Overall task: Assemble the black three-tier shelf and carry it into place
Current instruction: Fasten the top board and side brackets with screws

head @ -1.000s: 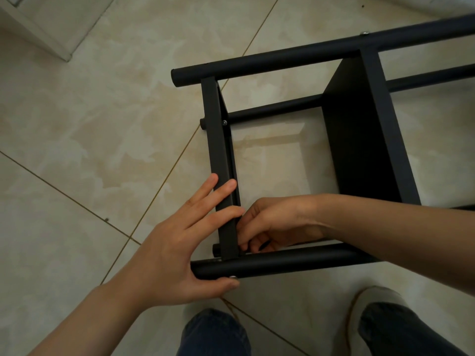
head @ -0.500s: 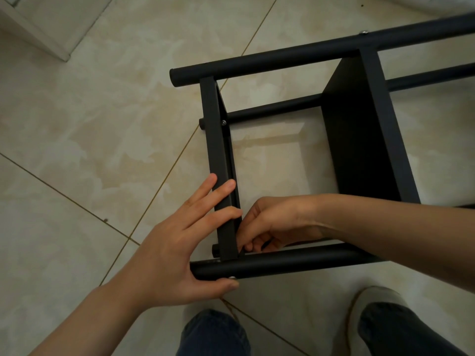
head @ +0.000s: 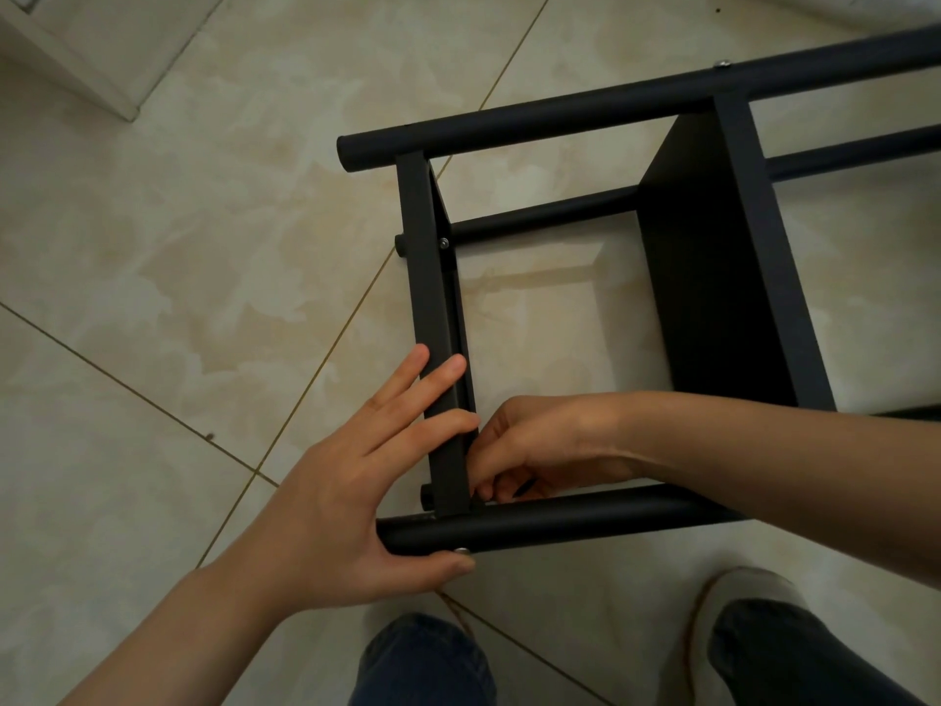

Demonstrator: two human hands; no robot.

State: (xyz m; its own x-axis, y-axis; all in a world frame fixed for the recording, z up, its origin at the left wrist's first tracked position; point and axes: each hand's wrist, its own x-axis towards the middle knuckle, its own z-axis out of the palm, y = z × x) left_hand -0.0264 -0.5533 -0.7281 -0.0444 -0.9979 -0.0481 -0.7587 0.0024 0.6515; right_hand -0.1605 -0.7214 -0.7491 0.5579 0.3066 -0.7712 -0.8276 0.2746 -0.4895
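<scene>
We see the left hand [head: 351, 496] spread flat, fingers straight and a little apart. Three fingers [head: 433, 379] lie across the flat black metal end bar [head: 430, 298] of the black three-tier shelf frame [head: 713, 277]. The thumb [head: 438, 565] runs along the underside of the near round black tube [head: 585, 519], its tip touching a small silver screw head [head: 462, 550]. This hand presses on the frame and does not wrap round it.

The right hand [head: 534, 445] reaches in from the right, inside the frame, with its fingers curled. Its fingertips are bunched in the inner corner where the end bar meets the near tube, touching the bar. A thin dark sliver shows among the fingers, but we cannot tell whether they pinch a tool or a fastener, so we cannot tell its grip.

The shelf frame lies on its side on the beige marbled tile floor [head: 178, 247], just in front of the person's light-coloured shoe [head: 738, 598] and dark blue trouser legs [head: 422, 659]. The far round black tube [head: 560, 114] runs parallel to the near one, with a solid black shelf panel [head: 764, 257] between them. Another silver screw head [head: 444, 242] sits on the inner side of the end bar. The white corner of a piece of furniture [head: 76, 58] stands on the floor at the upper left, well apart from the frame.
</scene>
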